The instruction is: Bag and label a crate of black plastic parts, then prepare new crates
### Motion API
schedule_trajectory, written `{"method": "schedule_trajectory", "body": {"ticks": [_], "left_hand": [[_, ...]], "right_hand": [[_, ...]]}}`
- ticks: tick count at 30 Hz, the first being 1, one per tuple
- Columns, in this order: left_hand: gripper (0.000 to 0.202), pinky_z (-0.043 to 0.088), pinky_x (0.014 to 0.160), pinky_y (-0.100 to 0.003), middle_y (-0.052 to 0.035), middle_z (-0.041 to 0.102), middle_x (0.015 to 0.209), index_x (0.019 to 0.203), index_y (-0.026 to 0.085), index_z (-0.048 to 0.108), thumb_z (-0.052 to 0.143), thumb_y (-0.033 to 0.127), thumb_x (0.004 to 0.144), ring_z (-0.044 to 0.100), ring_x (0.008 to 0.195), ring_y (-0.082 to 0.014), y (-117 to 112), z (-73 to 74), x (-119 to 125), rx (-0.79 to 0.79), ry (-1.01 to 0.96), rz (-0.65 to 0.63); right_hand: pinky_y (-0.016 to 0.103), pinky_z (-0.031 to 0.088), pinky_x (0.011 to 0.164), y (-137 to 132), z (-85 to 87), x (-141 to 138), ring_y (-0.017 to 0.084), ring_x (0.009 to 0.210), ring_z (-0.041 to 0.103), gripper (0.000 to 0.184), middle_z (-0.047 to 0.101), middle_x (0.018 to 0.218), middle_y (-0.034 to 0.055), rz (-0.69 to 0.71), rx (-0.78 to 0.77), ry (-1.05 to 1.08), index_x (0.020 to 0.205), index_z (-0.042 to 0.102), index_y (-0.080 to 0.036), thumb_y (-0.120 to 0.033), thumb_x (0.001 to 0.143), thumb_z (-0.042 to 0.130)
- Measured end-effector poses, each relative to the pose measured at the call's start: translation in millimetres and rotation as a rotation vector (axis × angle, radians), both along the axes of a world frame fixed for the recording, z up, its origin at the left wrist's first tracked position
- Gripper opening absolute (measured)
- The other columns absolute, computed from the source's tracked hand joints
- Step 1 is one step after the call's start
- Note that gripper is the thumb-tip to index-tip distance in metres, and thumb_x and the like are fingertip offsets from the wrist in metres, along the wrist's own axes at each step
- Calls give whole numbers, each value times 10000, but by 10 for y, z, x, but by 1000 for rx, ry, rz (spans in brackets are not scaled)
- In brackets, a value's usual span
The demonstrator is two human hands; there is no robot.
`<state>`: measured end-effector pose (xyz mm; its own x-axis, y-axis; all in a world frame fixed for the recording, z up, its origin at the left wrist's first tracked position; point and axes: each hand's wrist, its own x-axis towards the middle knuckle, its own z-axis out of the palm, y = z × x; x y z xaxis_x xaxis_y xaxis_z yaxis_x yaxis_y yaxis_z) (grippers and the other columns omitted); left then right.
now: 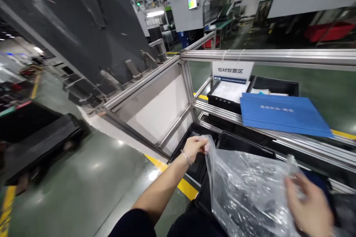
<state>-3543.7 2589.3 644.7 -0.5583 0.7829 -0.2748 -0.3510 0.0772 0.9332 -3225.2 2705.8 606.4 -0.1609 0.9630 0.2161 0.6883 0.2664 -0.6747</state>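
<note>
Plastic [247, 181] spans outstretched left hand [195, 146] and curled right hand [310, 203].

Metal-railed shelf [217, 110], right half of frame: carries a left black crate [222, 100], a right black crate [289, 85] and, overlapping both, blue sheets [283, 114]. Green floor [116, 177], lower left: glossy, bears yellow marking [187, 189]; a dark, blurred unit [41, 140] stands at far left.
</note>
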Motion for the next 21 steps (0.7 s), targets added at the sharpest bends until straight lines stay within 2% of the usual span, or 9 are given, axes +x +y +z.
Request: {"method": "schedule_trajectory", "body": {"ticks": [3, 5, 6, 8, 10, 13, 15, 18, 21], "left_hand": [[416, 390, 388, -223, 17, 532, 442, 553, 136, 543, 755, 491, 599, 460, 373, -79, 185, -44, 429, 4, -9, -86], [426, 335, 378, -200, 46, 495, 421, 549, 153, 505, 772, 484, 577, 423, 365, -59, 241, -38, 636, -1, 8, -118], [438, 304, 373, -190, 63, 472, 411, 548, 161, 485, 777, 487, 570, 398, 359, -46, 244, -25, 695, -5, 19, -137], [461, 227, 356, -182, 92, 411, 379, 538, 172, 453, 782, 495, 557, 330, 332, -26, 207, 11, 726, -20, 34, -215], [469, 156, 342, -189, 102, 374, 346, 509, 172, 448, 825, 449, 495, 282, 306, -22, 141, 41, 682, -47, 44, -369], [443, 155, 357, -187, 76, 427, 357, 459, 146, 478, 871, 344, 407, 330, 330, -32, 62, 64, 627, -60, 132, -566], [404, 236, 390, -178, 55, 489, 409, 491, 134, 516, 840, 376, 484, 403, 382, -46, 50, 87, 650, -32, 186, -554], [366, 409, 506, -205, 4, 618, 591, 681, 135, 603, 743, 469, 627, 552, 515, -95, 72, 164, 745, 32, 150, -488], [400, 484, 620, -273, -51, 667, 741, 804, 130, 653, 708, 500, 661, 616, 637, -142, 72, 234, 844, 94, 69, -513]], "right_hand": [[342, 496, 795, -477, 181, -646, 220, 875, 619, 358, 672, 998, 71, 378, -204, 269, 963, 670, -221, -518, 780, 589], [315, 477, 775, -686, 246, -978, 197, 822, 606, 299, 669, 899, 54, 549, -254, 369, 899, 676, -213, -481, 797, 593], [306, 466, 764, -734, 264, -1064, 190, 799, 597, 279, 663, 850, 48, 571, -275, 414, 841, 675, -208, -468, 815, 577], [295, 447, 737, -740, 277, -1065, 182, 761, 578, 290, 649, 780, 38, 523, -339, 489, 764, 663, -200, -468, 826, 568], [289, 436, 710, -682, 278, -914, 179, 735, 564, 318, 647, 755, 32, 410, -420, 556, 761, 659, -193, -501, 800, 594], [289, 432, 703, -611, 285, -678, 178, 723, 558, 365, 642, 732, 29, 324, -487, 626, 766, 648, -186, -545, 790, 587], [288, 427, 707, -606, 299, -616, 176, 721, 554, 369, 638, 722, 26, 291, -482, 646, 754, 645, -184, -549, 779, 599], [293, 417, 723, -646, 315, -629, 177, 737, 549, 352, 653, 751, 32, 257, -472, 645, 769, 670, -179, -529, 723, 667], [306, 420, 726, -717, 306, -656, 178, 741, 549, 342, 666, 793, 37, 310, -511, 626, 807, 683, -181, -503, 694, 699]]}}
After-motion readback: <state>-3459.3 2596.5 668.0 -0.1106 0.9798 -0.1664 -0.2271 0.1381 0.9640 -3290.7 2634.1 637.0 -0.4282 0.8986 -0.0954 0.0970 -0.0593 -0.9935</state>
